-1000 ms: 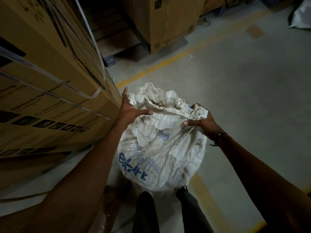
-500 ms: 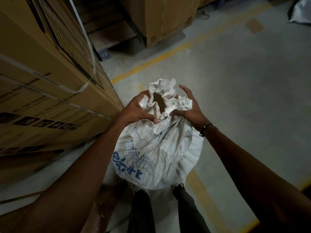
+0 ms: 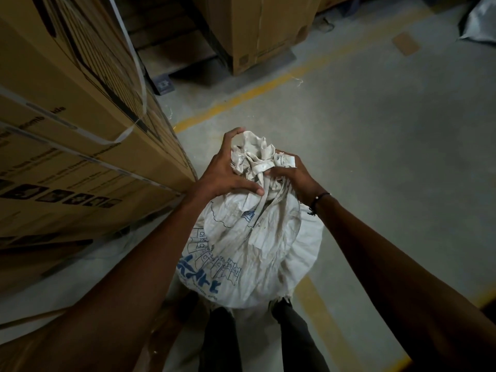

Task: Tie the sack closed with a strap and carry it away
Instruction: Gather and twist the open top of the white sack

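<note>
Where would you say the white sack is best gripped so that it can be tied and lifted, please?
Grip the sack at its gathered neck, just below the crumpled mouth, coming from above. The fabric narrows into folds there, while the body below bulges too wide to close a hand around. The left hand and right hand already clasp that neck from either side. No strap is visible around it yet.

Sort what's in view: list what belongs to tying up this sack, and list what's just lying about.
In the job:
sack, its mouth bunched
left hand, gripping the neck
right hand, gripping the neck

Lying about:
strapped cartons
far carton
yellow floor line
grey bag

No loose strap shows.
</note>
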Available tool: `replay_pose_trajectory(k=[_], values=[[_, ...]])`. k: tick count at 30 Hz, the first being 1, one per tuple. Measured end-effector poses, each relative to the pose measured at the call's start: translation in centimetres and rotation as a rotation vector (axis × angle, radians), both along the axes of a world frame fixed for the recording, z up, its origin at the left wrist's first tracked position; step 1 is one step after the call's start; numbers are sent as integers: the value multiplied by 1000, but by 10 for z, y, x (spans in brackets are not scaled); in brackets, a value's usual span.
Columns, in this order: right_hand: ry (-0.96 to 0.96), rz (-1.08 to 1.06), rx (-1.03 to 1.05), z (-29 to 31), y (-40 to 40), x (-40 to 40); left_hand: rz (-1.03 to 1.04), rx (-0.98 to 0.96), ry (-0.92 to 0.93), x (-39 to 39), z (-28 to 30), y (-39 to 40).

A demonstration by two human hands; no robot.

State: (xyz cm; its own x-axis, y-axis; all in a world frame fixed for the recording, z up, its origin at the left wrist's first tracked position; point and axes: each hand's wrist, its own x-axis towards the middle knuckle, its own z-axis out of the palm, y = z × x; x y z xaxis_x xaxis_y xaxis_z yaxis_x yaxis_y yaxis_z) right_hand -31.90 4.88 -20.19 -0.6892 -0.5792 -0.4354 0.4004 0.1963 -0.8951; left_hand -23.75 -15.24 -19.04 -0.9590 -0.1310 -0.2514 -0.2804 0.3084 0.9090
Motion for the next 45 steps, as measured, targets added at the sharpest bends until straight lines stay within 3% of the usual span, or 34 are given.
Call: replay_pose_trajectory(k=[7,13,17,21,24,27,29,31,35,39,45], values=[[-39,39,-84,-1,-7,10,52,47,14,6,-16,12],[-199,-57,-157,-12,-11,9,188,128,18,8,-31,25],[-294,-176,-141,-15,-26,6,51,162,59,4,-39,32],[-64,-177,10,-24,-32,6,38,225,127,5,-54,40],[58,-216,-15,-46,-31,10,46,269,160,1,-65,45],[274,-329,186,-60,-35,6,182,260,170,-3,-71,56],[279,-411,273,-57,-37,2,258,250,189,-3,-74,63],[272,-478,229,-53,-28,1,343,272,219,0,-77,70],[196,-240,38,-49,13,30,568,310,215,4,-70,76],[398,180,54,-44,32,76,629,289,139,5,-41,78],[423,26,87,-34,-39,82,550,473,-166,16,5,46]])
